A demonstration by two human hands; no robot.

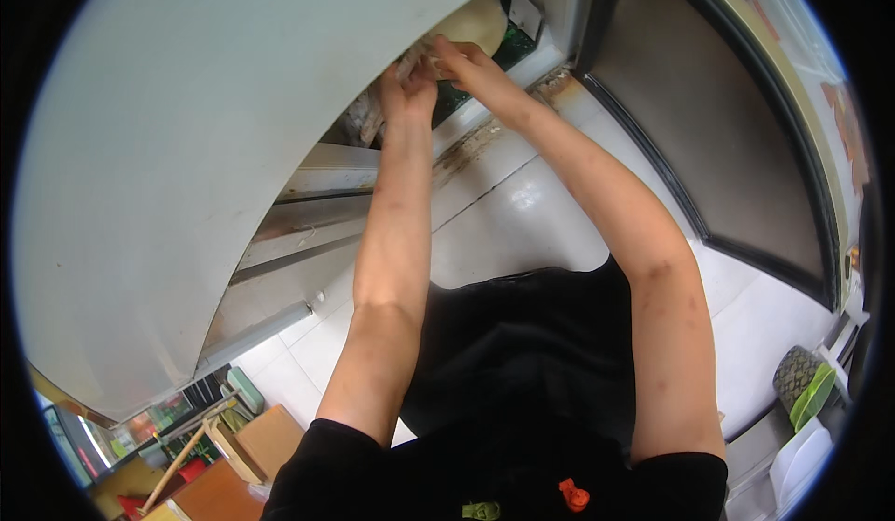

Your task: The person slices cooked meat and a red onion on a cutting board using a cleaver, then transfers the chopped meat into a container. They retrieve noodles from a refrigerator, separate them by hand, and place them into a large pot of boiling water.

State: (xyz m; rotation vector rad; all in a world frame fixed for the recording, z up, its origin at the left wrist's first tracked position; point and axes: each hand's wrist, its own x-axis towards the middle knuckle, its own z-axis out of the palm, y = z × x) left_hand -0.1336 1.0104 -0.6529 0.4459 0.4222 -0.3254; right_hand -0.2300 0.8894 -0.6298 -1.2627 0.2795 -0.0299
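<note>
Both my arms reach up into the bottom of an upright cabinet, partly hidden by its large pale panel [154, 143]. My left hand [411, 94] is at a crumpled translucent plastic bag [416, 56], its fingers partly curled. Just to the right, my right hand [465, 63] is close to the same bag, fingers bent; whether it grips the bag I cannot tell. Behind my right hand lies a rounded cream-coloured thing [475, 21]. More crumpled plastic [363, 115] shows left of my left wrist. A dark green surface [454, 101] lies under these things.
An open door with a black gasket [706, 115] stands at the right. Its base meets a white tiled floor [517, 206], with brown dirt along the cabinet's sill. Cardboard boxes [269, 444] and a wooden stick [175, 468] are at the lower left. A green slipper-like thing [814, 395] is at the lower right.
</note>
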